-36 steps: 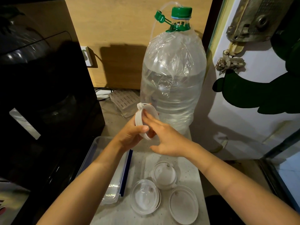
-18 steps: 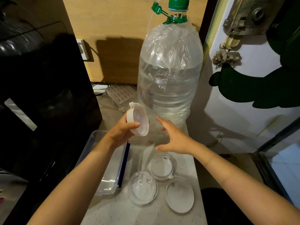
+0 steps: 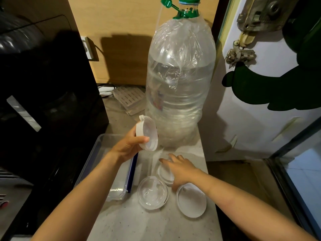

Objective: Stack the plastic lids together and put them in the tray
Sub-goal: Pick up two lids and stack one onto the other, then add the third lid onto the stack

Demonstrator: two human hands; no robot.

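My left hand (image 3: 129, 145) holds a stack of clear plastic lids (image 3: 147, 133) tilted on edge, above the near end of the clear tray (image 3: 102, 141) with a blue rim. My right hand (image 3: 180, 168) lies palm down over a third lid (image 3: 165, 173) on the counter, its fingers spread and partly covering it. Two more clear round lids rest flat nearer me: one in the middle (image 3: 152, 193) and one to the right (image 3: 191, 200).
A large water bottle (image 3: 180, 84) wrapped in plastic stands right behind the lids. A black appliance (image 3: 43, 94) walls off the left side. The white door (image 3: 260, 105) closes the right. The counter edge drops off on the right beside the lids.
My right hand has come away from the held lids and dropped onto the lid on the counter. My left hand keeps the stack raised, turned slightly.
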